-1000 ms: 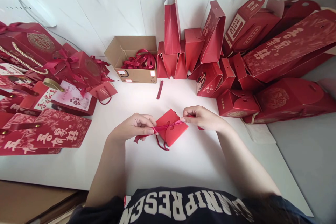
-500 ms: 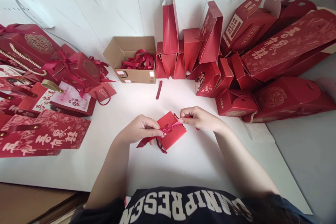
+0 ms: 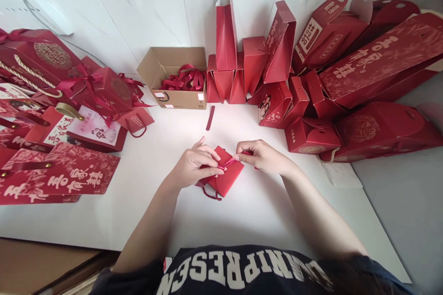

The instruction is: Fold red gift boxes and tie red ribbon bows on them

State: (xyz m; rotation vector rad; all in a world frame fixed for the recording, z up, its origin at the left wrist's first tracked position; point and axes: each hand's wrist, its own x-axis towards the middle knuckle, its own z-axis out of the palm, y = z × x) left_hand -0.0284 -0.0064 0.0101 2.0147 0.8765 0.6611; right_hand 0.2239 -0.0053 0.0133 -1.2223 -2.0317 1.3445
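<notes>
A small red gift box (image 3: 229, 181) with a rope handle lies tilted on the white table in front of me. Across its top runs a dark pink ribbon (image 3: 230, 162). My left hand (image 3: 198, 164) pinches the ribbon near the middle of the box between thumb and fingers, its index finger raised. At the box's right corner, my right hand (image 3: 259, 156) grips the ribbon's other end, with the fingers curled. The left fingers cover part of the box and the ribbon's left end.
A cardboard box (image 3: 183, 100) of loose ribbons stands at the back, a thin red strip (image 3: 210, 118) in front of it. Finished-looking red gift bags (image 3: 83, 170) crowd the left. Red boxes (image 3: 311, 135) are stacked along the right and against the tiled wall.
My left hand has shifted slightly right and up along the ribbon toward the box's middle, and its index finger has lifted. My right hand has hardly moved.
</notes>
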